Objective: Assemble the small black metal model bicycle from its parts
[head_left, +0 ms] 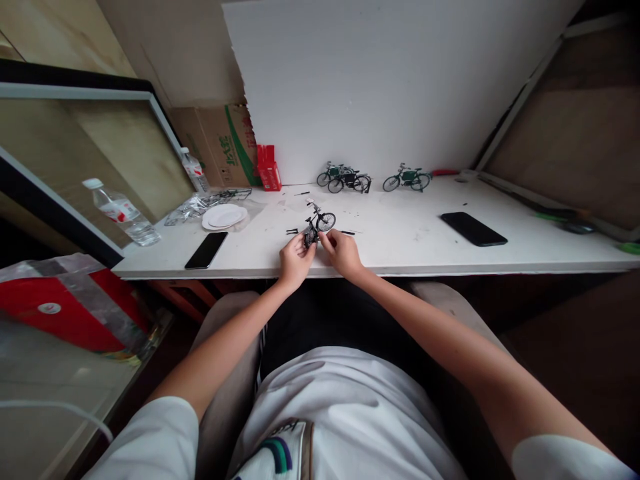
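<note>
A small black model bicycle is held between my hands over the front part of the white table. My left hand grips it near one wheel, thumb and fingers closed around that end. From the other side my right hand pinches at the same model with thumb and fingertips; the exact part under those fingers is hidden. The handlebar and one spoked wheel point away from me. Beside my left fingers lies a small black forked piece. Just past my right hand is a thin black tool, perhaps a screwdriver.
Finished-looking model bicycles stand along the back board. Phones lie left and right. White round plates, plastic-wrapped metal parts, bottles, a red box and a carton occupy the left side.
</note>
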Demonstrator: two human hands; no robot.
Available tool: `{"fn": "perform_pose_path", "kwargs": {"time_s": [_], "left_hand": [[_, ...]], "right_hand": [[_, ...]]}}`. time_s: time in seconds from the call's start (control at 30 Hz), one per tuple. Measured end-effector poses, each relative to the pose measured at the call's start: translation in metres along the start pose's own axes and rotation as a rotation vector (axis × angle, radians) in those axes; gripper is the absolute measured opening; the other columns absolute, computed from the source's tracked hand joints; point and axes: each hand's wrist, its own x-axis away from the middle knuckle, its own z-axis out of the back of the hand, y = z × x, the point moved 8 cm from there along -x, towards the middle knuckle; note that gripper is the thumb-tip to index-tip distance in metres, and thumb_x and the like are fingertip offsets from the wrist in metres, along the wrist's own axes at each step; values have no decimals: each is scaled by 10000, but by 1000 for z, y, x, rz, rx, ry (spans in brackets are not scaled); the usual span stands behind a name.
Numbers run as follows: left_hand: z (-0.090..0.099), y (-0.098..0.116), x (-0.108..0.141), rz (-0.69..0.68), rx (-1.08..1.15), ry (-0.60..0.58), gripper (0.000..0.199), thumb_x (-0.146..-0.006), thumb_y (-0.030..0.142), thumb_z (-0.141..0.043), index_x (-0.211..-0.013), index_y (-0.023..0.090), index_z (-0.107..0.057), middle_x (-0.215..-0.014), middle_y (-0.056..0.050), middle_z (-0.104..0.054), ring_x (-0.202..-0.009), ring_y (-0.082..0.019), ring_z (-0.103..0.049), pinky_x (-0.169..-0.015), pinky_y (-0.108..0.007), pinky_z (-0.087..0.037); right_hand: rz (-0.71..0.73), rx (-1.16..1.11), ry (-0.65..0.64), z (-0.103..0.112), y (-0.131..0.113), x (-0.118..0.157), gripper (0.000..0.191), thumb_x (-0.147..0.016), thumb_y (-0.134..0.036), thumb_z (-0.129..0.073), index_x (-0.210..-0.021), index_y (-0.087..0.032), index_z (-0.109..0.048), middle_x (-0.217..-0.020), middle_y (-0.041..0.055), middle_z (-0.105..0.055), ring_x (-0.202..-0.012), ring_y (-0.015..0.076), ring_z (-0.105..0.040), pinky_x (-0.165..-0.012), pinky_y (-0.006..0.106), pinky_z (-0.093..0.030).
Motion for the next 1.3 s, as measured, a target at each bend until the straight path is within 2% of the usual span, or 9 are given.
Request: {"fn": "perform_pose_path", "kwargs": {"time_s": [0.17,0.27,0.47,0.57,0.7,0.9,1.03,1.2,1.3], "left_hand": [[-2,-1,1,22,24,-8,539,-860,292,-843,-1345,129,-672,-1386,-228,-727,-1240,-330,-751,-1106,-489,-609],[-1,-1,-2,48,75,6,598,-824,279,-873,-1364,128,-666,-1396,-229,-720,-1277,-340,-731,-1150,-504,-576],[6,-5,-9,93,192,72,633,-737,263,-931,-1295,117,-669,-1302,-233,-757,-1249,-339,-743,-1169,-535,-551],[9,-6,-10,93,230,103,620,-712,257,-945,-1251,137,-664,-1243,-200,-782,-1201,-312,-764,-1159,-518,-558],[11,-5,-8,96,247,122,618,-692,254,-952,-1220,149,-649,-1172,-175,-799,-1137,-291,-784,-1131,-511,-573],[9,-1,-6,98,259,109,618,-667,240,-962,-1197,145,-659,-1178,-186,-790,-1150,-305,-778,-1134,-523,-566],[8,0,-6,108,271,102,623,-648,248,-977,-1177,150,-663,-1180,-178,-792,-1156,-303,-775,-1145,-523,-558],[13,-3,-7,103,276,150,627,-652,251,-975,-1183,151,-657,-1213,-185,-781,-1253,-315,-738,-1192,-531,-518],[15,-5,-7,91,270,171,607,-662,246,-966,-1174,150,-655,-1229,-192,-774,-1267,-320,-732,-1204,-533,-509]], "right_hand": [[-39,24,-50,-3,1,-2,663,-1088,-680,-369,-622,-235,-522,-612,58,-637,-559,182,-535,-612,318,-335],[-72,8,-67,-2,0,-2,673,-1097,-668,-335,-640,-227,-557,-627,62,-650,-595,191,-577,-629,317,-352],[1,-79,-76,-3,-8,-1,269,-985,-479,-624,-972,-214,-670,-797,37,-721,-707,191,-639,-695,299,-451],[75,-164,-66,-3,-10,0,227,-987,-431,-623,-1006,-213,-684,-879,60,-754,-784,205,-676,-774,321,-506],[86,-176,-39,-2,-7,1,289,-1018,-475,-619,-963,-208,-717,-924,80,-784,-820,219,-695,-807,337,-506],[19,-48,-48,-1,-6,1,518,-1069,-590,-505,-730,-216,-625,-687,45,-672,-631,182,-573,-658,314,-385],[-25,-33,-99,-3,-7,1,623,-1103,-614,-383,-670,-221,-599,-637,43,-642,-601,183,-562,-654,326,-365],[31,-140,-19,3,-11,1,341,-1023,-551,-594,-964,-221,-657,-800,38,-710,-719,194,-639,-719,317,-459],[63,-193,-36,-1,-8,2,299,-1024,-519,-598,-995,-225,-648,-897,60,-748,-788,202,-671,-765,326,-493]]}}
